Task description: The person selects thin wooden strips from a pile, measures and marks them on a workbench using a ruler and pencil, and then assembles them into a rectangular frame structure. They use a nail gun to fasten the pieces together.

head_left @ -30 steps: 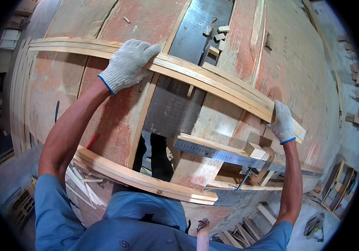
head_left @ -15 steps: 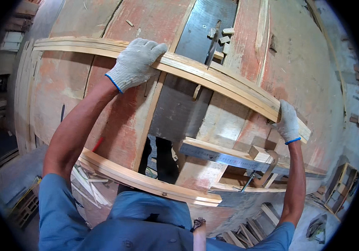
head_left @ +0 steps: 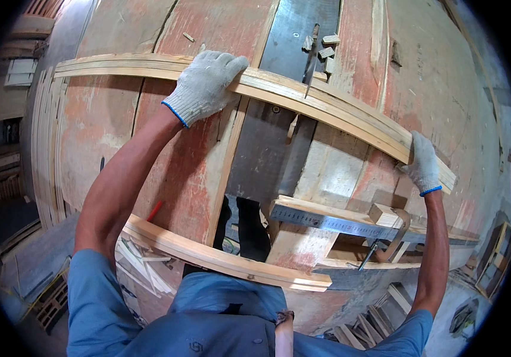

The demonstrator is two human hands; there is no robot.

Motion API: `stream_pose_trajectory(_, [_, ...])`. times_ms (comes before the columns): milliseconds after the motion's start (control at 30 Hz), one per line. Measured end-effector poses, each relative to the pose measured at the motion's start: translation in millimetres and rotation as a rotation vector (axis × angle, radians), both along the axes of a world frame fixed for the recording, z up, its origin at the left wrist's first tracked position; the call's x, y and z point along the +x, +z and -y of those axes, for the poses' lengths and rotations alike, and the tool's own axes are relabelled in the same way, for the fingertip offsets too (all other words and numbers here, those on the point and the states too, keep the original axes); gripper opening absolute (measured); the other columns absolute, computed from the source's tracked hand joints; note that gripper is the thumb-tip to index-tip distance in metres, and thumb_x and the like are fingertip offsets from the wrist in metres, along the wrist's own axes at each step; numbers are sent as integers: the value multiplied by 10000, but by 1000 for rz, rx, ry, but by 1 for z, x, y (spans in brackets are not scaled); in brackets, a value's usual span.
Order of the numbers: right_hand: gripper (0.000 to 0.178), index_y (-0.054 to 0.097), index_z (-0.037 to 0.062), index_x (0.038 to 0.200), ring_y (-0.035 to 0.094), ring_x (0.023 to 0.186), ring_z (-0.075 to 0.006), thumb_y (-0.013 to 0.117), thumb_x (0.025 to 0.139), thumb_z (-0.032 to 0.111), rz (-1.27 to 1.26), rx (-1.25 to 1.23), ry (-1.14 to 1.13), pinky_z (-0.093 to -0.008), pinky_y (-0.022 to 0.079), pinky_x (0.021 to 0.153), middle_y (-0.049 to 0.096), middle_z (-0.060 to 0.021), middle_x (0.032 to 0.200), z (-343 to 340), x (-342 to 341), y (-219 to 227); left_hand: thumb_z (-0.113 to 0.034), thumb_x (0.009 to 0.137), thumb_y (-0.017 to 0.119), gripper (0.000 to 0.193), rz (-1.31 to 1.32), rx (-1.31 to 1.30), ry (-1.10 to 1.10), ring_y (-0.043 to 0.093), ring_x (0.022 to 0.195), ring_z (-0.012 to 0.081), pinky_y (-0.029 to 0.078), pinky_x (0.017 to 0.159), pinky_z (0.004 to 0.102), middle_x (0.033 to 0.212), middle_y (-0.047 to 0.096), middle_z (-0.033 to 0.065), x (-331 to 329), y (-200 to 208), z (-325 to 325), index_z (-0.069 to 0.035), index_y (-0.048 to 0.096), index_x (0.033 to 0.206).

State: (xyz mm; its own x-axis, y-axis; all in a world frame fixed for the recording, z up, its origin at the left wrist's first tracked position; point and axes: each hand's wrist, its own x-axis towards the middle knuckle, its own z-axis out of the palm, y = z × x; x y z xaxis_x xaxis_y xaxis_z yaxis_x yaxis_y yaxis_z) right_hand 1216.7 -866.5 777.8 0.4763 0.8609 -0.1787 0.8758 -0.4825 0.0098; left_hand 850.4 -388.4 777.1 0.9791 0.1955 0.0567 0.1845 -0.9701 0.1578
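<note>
Both of my hands wear white knit gloves with blue cuffs. They grip a bundle of long, light wood strips [head_left: 312, 102] that lies crosswise over the bench top. My left hand [head_left: 211, 82] is closed over the strips left of the middle, its fingertips hidden on the far side. Near the right end, my right hand [head_left: 423, 159] wraps round the same bundle. Between the hands an upright saw blade [head_left: 311, 62] stands out of a metal plate [head_left: 285, 35], its near edge at the strips. I cannot tell how deep it is in the wood.
Small wood offcuts [head_left: 327, 52] lie beside the blade. Closer to me are a steel ruler [head_left: 327, 222] along a wooden fence, a C-clamp [head_left: 399, 238] and a wood block [head_left: 384, 215]. More strips [head_left: 225, 257] lie along the near edge. Scrap wood [head_left: 365, 327] is piled below right.
The whole scene sits slightly farther right in the picture. Both hands keep their grip, and the strips stay in about the same place against the blade.
</note>
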Motion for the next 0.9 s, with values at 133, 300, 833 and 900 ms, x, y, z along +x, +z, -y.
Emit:
stream_pose_trajectory(133, [1087,471,29,1502,552,1317,-437,987,551,130,16,-16,-1,-494,457,1147,591,-214,1436,-4,6,-2,-148,785,879,681,-21,9,17,616,1214,361,497,1078,480,1261,668,127,1,1,1,-122,564,1388])
stream_pose_trajectory(300, [1057,474,30,1493,567,1290,-441,988,580,169,-9,-33,-14,-490,475,1115,607,-211,1405,-22,9,7,-140,803,860,653,13,7,26,620,1215,363,504,1067,486,1248,675,130,8,1,-3,-114,564,1385])
stream_pose_trajectory(833, [990,454,-19,1525,551,1300,-437,935,700,242,86,77,-28,-486,455,1122,587,-255,1370,76,-92,101,-211,832,839,534,-69,-2,55,659,1185,366,529,1039,492,1238,701,140,-2,4,0,-133,654,1327])
stream_pose_trajectory(900, [1006,460,-34,1517,555,1309,-427,945,676,228,30,51,-87,-485,462,1126,588,-248,1377,73,-155,130,-219,828,842,553,-42,46,1,662,1184,364,530,1047,488,1247,700,135,-26,1,2,-139,654,1342])
